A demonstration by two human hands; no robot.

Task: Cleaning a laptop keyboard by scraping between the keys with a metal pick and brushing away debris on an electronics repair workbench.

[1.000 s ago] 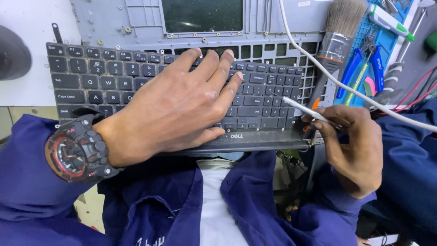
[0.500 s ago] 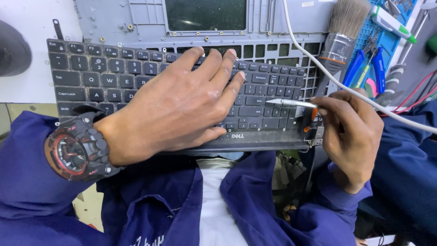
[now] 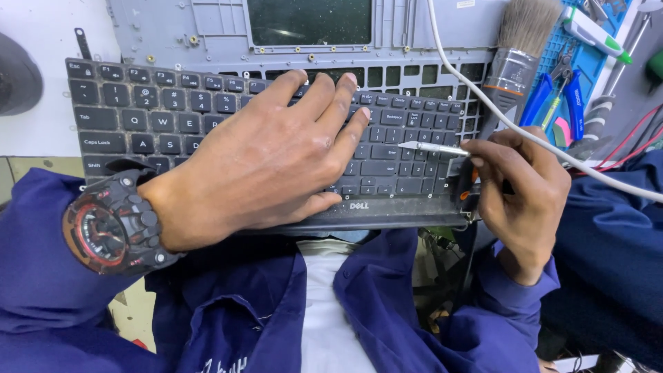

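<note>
No packages, labels, signs, screens.

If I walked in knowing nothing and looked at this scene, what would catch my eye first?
Probably the left hand, spread flat over the middle of a black keyboard at the desk edge, with a chunky red-and-black wristwatch on its wrist. At the keyboard's right end, the right hand holds a slim metal-tipped tool pointed at the number keys. Behind lie a grey laptop chassis and a wide paintbrush.
</note>
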